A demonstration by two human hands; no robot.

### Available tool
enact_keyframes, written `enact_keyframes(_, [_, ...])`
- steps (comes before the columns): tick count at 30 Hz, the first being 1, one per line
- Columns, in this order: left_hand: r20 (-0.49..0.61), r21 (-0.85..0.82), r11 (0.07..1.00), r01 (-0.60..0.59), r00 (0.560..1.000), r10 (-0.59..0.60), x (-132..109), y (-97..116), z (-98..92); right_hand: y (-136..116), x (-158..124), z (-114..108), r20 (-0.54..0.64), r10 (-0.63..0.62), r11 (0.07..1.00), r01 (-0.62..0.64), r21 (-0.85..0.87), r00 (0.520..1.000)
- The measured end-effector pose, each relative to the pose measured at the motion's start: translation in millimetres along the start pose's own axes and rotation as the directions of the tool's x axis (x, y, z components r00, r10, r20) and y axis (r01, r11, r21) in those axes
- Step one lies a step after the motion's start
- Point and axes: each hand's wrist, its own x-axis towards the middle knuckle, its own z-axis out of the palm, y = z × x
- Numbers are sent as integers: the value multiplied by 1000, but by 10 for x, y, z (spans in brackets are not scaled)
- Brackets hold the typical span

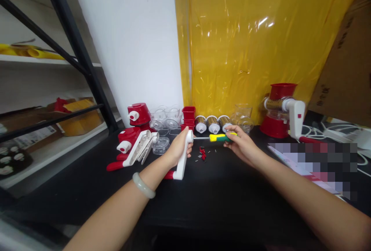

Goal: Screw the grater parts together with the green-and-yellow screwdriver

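Over the counter [220, 204], between the two hands, a white crank [181, 164] is held at a slant, round end uppermost, its red grip pointing left at the lower end; contact of that end with the counter cannot be told. Left hand [177, 147]: closed around the crank's upper part, fingers curled around the far side. Right hand [242, 142]: well to the right of the crank, thumb and fingers pinching the yellow-and-green screwdriver [222, 137] by its handle. Shaft runs roughly level to the crank's round end; tip hidden, depth unreadable.

Just right of the crank, on the counter: small red pieces [202, 153] in a cluster, a few tiny metal pieces [209, 151] scattered near them. Left of the crank: more white cranks [137, 148], lying together, one with a red grip. Behind the crank: red square hoppers [188, 111]; behind and to its right, three drums [213, 125] in a row. Well to its right: an assembled grater [279, 125], upright.
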Motion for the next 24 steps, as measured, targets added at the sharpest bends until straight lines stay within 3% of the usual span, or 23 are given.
enact_keyframes(15, [5,33,999,-4,1000,4,-7,-20,18,-114,-29,-29,61,-31,996,26,88,998])
enact_keyframes(20, [0,29,999,-16,1000,16,-4,-7,19,-28,5,-54,-26,-113,979,107,-175,993])
enact_keyframes(24, [3,19,999,-28,1000,28,-1,-8,17,-39,-10,-83,-28,-103,900,81,-428,994])
